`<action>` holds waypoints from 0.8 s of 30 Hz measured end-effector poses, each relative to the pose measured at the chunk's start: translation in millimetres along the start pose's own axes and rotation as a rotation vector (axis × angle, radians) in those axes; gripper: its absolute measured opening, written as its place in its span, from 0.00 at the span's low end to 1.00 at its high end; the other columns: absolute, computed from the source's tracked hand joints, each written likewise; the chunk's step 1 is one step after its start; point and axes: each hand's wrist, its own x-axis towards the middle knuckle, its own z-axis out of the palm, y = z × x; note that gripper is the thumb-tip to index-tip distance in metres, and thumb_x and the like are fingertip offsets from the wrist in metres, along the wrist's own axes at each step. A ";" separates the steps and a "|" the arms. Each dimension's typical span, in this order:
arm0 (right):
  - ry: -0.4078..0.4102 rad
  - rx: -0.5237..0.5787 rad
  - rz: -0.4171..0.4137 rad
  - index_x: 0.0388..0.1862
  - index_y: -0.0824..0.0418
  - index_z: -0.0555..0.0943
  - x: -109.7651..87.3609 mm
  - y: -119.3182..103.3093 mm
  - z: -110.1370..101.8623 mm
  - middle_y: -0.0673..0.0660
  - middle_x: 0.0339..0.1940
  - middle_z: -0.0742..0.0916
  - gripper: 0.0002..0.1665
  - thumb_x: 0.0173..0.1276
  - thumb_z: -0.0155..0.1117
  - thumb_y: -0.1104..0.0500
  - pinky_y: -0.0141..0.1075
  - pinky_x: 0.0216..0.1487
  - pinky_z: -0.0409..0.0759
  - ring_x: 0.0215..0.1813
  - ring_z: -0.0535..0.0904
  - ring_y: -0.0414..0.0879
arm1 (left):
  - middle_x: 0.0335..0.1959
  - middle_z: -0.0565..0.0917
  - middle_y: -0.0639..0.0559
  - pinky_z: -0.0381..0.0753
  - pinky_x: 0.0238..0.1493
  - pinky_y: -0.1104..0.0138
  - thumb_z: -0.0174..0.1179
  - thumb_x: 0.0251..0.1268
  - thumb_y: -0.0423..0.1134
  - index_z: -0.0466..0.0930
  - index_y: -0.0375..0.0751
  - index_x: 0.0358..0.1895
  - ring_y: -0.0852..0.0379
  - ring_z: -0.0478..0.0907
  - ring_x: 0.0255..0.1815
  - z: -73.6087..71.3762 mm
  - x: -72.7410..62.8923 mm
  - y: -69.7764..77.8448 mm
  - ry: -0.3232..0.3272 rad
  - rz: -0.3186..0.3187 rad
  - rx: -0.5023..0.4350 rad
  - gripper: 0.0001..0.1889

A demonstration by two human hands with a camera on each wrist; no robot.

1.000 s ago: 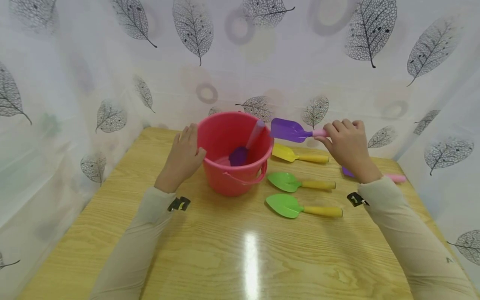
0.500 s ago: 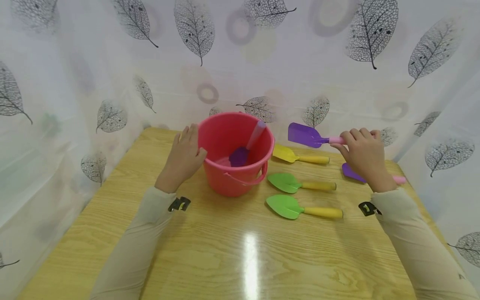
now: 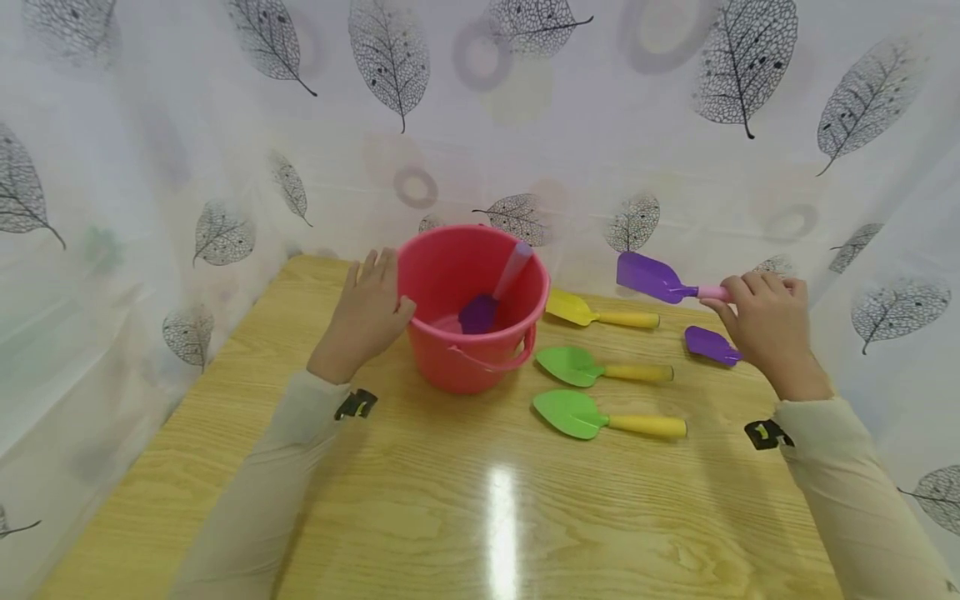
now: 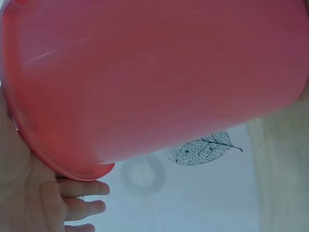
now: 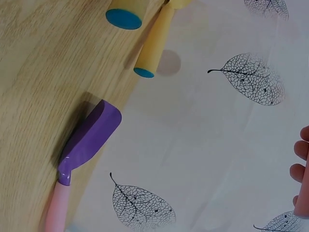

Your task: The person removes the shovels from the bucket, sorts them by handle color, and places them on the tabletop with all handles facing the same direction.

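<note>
My left hand (image 3: 363, 312) rests against the left rim of a red bucket (image 3: 461, 358), its fingers mostly straight. In the left wrist view the palm (image 4: 24, 188) touches the rim from outside. Inside the bucket a purple shovel (image 3: 478, 312) leans with its pale handle up on the right wall. At the right my right hand (image 3: 768, 325) grips the pink handle of another purple shovel (image 3: 652, 277), held in the air with the blade pointing left. Below that hand a third purple shovel (image 3: 708, 344) lies on the table, its handle hidden by the hand and forearm in the head view.
Right of the bucket a yellow shovel (image 3: 573, 307) and two green trowels, a farther trowel (image 3: 570, 365) and a nearer trowel (image 3: 570, 412), lie on the wooden table (image 3: 420, 500). A leaf-patterned curtain (image 3: 315, 125) hangs behind the table and along its sides.
My right hand has moved right and slightly toward me with the shovel, away from the bucket and over the shovel lying at the right. The left hand has stayed on the bucket.
</note>
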 end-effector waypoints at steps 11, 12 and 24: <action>-0.064 -0.031 0.071 0.37 0.69 0.75 -25.4 22.4 -6.1 0.69 0.33 0.81 0.39 0.69 0.36 0.33 0.61 0.46 0.66 0.39 0.74 0.66 | 0.73 0.52 0.31 0.41 0.75 0.44 0.41 0.66 0.44 0.44 0.25 0.72 0.34 0.44 0.75 -3.0 1.3 0.8 -0.008 0.031 0.050 0.36; -0.070 -0.036 0.074 0.37 0.69 0.75 -27.5 23.8 -6.9 0.69 0.33 0.82 0.36 0.70 0.40 0.35 0.61 0.46 0.66 0.39 0.74 0.66 | 0.73 0.52 0.32 0.40 0.75 0.44 0.41 0.66 0.44 0.44 0.25 0.72 0.34 0.44 0.75 -2.7 1.6 0.0 -0.008 0.032 0.055 0.36; -0.102 0.006 0.091 0.34 0.71 0.75 -54.6 42.6 -15.5 0.71 0.31 0.81 0.24 0.70 0.53 0.48 0.59 0.43 0.67 0.39 0.75 0.66 | 0.75 0.48 0.33 0.38 0.75 0.44 0.47 0.64 0.48 0.45 0.26 0.72 0.36 0.41 0.76 -8.8 7.8 -0.4 -0.037 0.063 0.113 0.40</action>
